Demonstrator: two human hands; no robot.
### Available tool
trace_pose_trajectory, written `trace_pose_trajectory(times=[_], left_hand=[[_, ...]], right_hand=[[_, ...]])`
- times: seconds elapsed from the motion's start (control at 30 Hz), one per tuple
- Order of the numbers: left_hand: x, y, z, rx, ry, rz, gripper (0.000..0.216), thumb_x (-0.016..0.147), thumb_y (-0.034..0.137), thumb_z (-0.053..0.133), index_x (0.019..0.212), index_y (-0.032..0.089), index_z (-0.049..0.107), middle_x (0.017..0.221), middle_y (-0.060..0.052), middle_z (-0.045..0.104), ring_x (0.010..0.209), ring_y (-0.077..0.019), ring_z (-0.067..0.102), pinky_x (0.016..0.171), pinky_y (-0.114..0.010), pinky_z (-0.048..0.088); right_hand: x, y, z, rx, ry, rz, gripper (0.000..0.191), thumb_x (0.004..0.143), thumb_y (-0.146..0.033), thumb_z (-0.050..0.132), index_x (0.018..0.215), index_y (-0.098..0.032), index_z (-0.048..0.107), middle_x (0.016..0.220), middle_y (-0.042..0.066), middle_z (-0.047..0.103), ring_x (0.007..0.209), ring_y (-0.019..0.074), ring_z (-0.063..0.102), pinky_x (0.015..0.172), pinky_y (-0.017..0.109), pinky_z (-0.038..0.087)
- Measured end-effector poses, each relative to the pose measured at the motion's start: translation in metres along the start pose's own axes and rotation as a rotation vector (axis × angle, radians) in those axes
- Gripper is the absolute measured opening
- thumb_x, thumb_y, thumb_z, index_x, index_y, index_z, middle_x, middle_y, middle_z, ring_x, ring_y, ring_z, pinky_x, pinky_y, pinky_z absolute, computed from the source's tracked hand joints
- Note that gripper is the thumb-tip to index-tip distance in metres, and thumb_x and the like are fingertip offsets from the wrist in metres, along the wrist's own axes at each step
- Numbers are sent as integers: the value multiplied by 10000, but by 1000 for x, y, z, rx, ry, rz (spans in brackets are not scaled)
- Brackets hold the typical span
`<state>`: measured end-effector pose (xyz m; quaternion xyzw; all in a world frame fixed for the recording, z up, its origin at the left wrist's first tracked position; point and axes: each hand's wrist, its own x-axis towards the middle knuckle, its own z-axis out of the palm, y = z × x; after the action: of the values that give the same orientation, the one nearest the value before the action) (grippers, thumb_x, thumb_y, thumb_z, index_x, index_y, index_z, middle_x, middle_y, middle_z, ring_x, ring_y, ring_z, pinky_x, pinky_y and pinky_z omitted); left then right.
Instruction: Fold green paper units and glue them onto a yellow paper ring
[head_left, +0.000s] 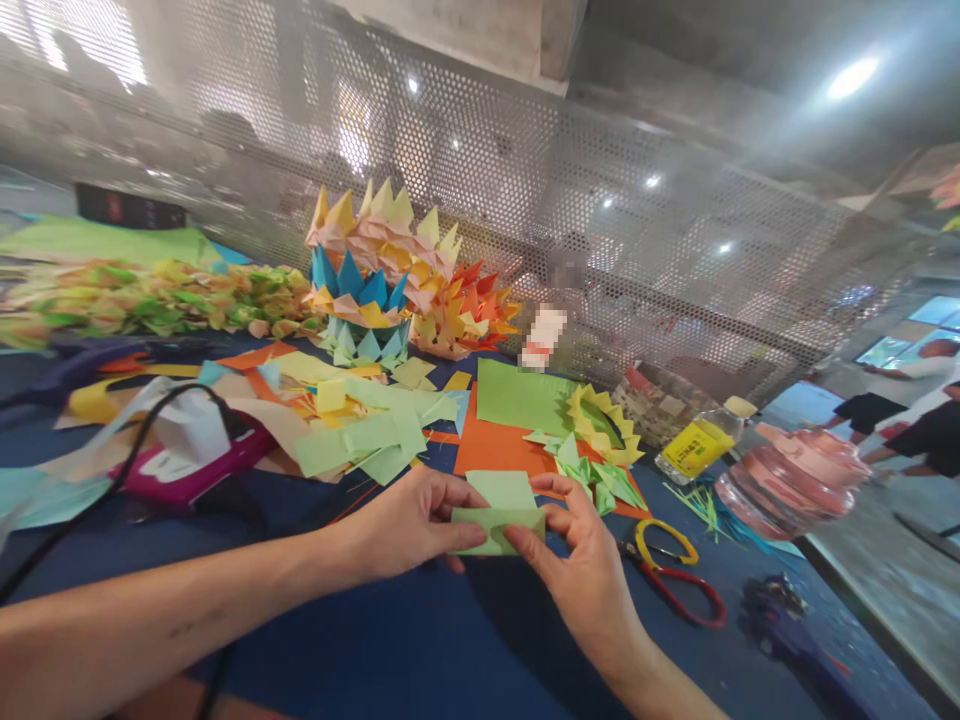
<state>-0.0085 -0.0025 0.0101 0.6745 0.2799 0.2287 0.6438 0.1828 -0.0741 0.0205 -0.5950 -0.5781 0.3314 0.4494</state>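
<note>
Between my two hands is a light green paper piece (499, 532), partly folded, with a flap standing up behind a horizontal band. My left hand (429, 515) pinches its left end between thumb and fingers. On the other side, my right hand (574, 535) grips the right end, thumb pressed on the front. Just behind the fingers lie orange paper (487, 445) and a green sheet (525, 393). Pointed green folded pieces (592, 475) rest beyond my right hand. Scissors (679, 575) with one yellow and one red handle loop lie to its right.
Loose paper strips (375, 430) spread left of centre, before a stack of spiky paper crowns (375, 280). A magenta device (199, 465) with a black cable lies left. Rightward are a yellow-labelled bottle (697, 445), a pink bottle (791, 475) and a dark glue gun (795, 625) near the table edge.
</note>
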Motion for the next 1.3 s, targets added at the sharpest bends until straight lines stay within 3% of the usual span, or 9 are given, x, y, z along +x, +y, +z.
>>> trace_pose_trajectory(times=[0.1,0.23,0.33,0.83,1.1,1.3], left_hand=[[1,-2,-1,-5,22,-6,382,728,413,690,943,98,709,769,-39,684,626,-141,605,624,-264,535],[2,-2,-2,-6,47,-13,340,723,407,704,915,126,719,759,-34,707,612,-144,619,624,-265,536],[2,-1,-1,-16,55,-15,319,715,392,710,897,131,722,744,-25,707,620,-141,616,630,-260,542],[1,0,-1,18,43,-46,319,710,390,692,910,143,723,739,-22,721,593,-133,620,611,-234,508],[-3,1,2,82,12,13,222,669,274,722,839,139,674,676,35,598,592,-98,513,535,-184,361],[-8,3,4,197,8,21,136,703,220,651,818,147,660,658,51,532,576,-89,430,511,-191,303]], right_hand=[[1,0,-2,29,-64,34,513,790,-502,699,1150,-197,496,794,23,737,759,197,701,722,283,527],[4,2,-5,13,-122,24,379,812,-531,663,948,-178,643,809,37,723,783,205,686,737,291,524],[4,4,-5,-11,-144,-9,350,832,-522,638,832,-174,672,798,28,696,801,201,658,741,282,511],[-1,2,-3,-146,-42,-59,332,826,-455,643,652,-178,583,627,-25,525,626,123,464,602,223,384],[-6,-4,1,-337,7,-227,319,858,-410,601,629,-192,561,611,-26,515,588,118,477,571,219,381],[-11,-5,5,-347,-1,-265,311,871,-378,593,627,-189,551,608,-28,512,568,105,474,560,207,385]])
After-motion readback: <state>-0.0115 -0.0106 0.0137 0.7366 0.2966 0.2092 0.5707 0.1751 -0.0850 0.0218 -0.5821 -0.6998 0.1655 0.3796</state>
